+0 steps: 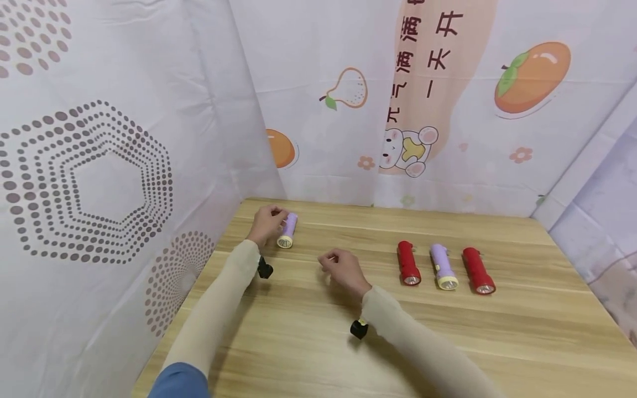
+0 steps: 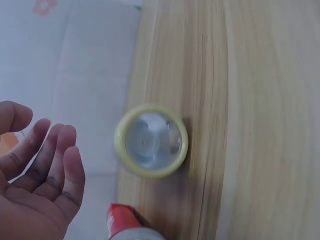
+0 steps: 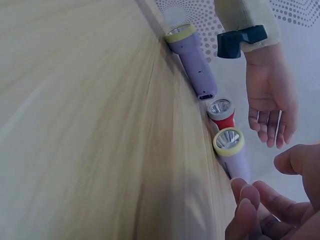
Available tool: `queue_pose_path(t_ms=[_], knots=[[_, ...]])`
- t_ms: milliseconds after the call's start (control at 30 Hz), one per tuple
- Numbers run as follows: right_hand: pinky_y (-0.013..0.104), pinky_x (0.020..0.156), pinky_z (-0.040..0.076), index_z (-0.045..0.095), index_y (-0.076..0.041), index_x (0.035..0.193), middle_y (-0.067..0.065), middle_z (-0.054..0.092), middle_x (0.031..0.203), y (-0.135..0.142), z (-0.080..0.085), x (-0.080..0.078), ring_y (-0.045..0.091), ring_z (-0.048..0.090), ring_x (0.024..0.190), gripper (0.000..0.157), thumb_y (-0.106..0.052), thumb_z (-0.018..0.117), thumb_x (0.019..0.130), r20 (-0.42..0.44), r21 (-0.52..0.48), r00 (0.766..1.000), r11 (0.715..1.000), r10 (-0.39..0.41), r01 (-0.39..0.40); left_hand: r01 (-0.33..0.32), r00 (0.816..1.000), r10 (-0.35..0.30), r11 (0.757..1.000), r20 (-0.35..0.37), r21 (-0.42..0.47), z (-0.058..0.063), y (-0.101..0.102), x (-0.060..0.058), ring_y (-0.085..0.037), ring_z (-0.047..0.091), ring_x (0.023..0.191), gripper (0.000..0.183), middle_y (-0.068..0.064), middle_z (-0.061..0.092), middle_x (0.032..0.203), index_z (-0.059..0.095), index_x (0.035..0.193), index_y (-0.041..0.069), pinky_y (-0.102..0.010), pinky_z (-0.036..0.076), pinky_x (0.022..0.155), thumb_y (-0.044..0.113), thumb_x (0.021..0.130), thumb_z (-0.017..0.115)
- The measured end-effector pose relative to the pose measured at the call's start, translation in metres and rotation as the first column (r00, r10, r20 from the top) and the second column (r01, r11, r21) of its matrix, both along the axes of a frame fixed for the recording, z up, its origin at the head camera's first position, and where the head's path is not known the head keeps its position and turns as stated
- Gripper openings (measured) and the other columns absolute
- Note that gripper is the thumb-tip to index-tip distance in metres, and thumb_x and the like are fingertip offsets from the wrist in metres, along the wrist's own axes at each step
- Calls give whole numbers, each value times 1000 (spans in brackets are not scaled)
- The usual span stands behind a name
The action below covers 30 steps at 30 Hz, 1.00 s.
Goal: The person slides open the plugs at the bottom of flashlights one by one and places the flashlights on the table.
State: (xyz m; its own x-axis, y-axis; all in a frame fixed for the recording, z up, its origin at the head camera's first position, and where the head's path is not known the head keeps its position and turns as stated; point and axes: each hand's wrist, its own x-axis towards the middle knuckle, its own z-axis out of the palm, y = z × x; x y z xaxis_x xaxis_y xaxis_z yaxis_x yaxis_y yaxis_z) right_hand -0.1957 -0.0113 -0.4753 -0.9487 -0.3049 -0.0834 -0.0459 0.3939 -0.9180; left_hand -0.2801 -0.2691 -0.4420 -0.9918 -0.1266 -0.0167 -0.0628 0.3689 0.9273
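Observation:
In the head view my left hand point(image 1: 267, 225) hovers beside a purple flashlight point(image 1: 289, 225) with a cream rim, at the table's back left. The left wrist view shows its fingers loosely bent and apart from a cream-rimmed flashlight point(image 2: 151, 141); a red flashlight point(image 2: 122, 219) lies partly cut off below. My right hand point(image 1: 347, 272) hangs over the middle of the table, holding nothing. In the right wrist view its thumb and fingers stand apart, near a purple flashlight point(image 3: 235, 157). A red flashlight point(image 3: 221, 112) and another purple flashlight point(image 3: 196, 62) lie beyond.
Right of my right hand lie a red flashlight point(image 1: 408, 262), a purple flashlight point(image 1: 443, 267) and another red flashlight point(image 1: 479, 271), lenses toward me. The wooden table point(image 1: 308, 342) meets a patterned white curtain point(image 1: 318, 182) at the back, with another curtain on the left.

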Motion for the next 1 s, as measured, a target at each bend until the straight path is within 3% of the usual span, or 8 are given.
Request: queue_pose_path(t_ms=[167, 433, 600, 833, 1000], knots=[[31, 58, 55, 70, -5, 110, 10, 74, 91, -15, -2, -10, 23, 68, 68, 30, -32, 63, 102, -11, 17, 1000, 1000, 12, -12, -17, 1000, 18, 998, 9, -65, -1, -4, -8, -29, 69, 94, 26, -17, 69, 106, 69, 115, -1, -38, 57, 82, 21, 102, 61], [25, 54, 50, 71, -4, 105, 11, 74, 88, -40, 0, -25, 20, 66, 64, 29, -32, 64, 101, 6, 26, 1000, 1000, -10, 10, -17, 1000, 21, 982, 20, -190, -5, -4, -23, -24, 69, 83, 25, -19, 72, 96, 69, 114, 2, -30, 54, 74, 18, 99, 57], [24, 52, 48, 71, -4, 104, 7, 72, 85, -55, 1, -34, 16, 62, 63, 28, -32, 65, 101, 23, 39, 999, 999, -37, 36, -2, 1000, 5, 973, 12, -229, -7, -4, -33, -19, 64, 78, 23, -11, 69, 89, 70, 110, 2, -29, 52, 71, 16, 98, 57], [24, 51, 45, 71, -4, 102, 8, 73, 85, -71, -2, -42, 13, 57, 62, 27, -30, 65, 102, 31, 57, 998, 997, -49, 48, -12, 1000, 14, 942, 3, -335, -9, -10, -34, -25, 60, 83, 17, -13, 67, 91, 70, 97, 3, -36, 49, 76, 12, 95, 56], [24, 45, 40, 72, -4, 99, 11, 73, 84, -79, -6, -48, 11, 51, 53, 30, -33, 64, 103, 76, 55, 994, 996, -74, 70, 6, 1000, -1, 927, 13, -375, -13, -12, -38, -25, 62, 83, 17, -13, 68, 91, 70, 98, 2, -36, 51, 73, 11, 96, 56]])
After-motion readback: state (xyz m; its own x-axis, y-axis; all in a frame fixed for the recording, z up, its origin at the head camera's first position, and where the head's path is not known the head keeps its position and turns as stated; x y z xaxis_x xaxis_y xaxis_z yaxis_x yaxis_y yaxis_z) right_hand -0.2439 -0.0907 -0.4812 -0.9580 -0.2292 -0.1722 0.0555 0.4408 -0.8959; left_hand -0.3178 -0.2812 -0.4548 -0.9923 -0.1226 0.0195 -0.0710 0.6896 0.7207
